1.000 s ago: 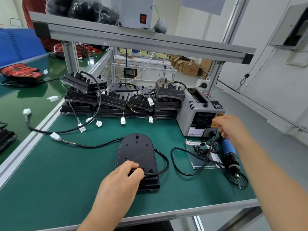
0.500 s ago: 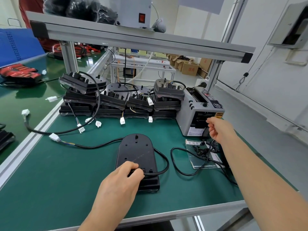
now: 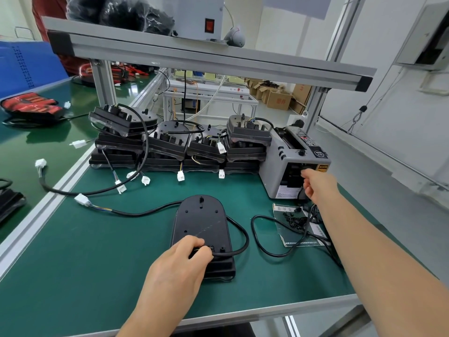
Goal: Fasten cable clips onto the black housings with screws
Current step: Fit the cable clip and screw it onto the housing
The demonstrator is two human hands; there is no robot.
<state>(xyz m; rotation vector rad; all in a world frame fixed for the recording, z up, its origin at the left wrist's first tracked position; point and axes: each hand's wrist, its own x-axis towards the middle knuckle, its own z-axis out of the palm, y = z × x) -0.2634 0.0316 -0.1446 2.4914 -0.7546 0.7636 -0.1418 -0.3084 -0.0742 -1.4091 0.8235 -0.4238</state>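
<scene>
Two hands: fingers of the left hand (image 3: 179, 263) pinched the cable (image 3: 239, 249) at the black housing (image 3: 201, 220), those of the right hand (image 3: 318, 186) curled at the tape dispenser (image 3: 274, 171), hold indiscernible.

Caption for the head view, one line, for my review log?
Left hand grips the cable at a black housing; right hand reaches to the grey tape dispenser.
</scene>
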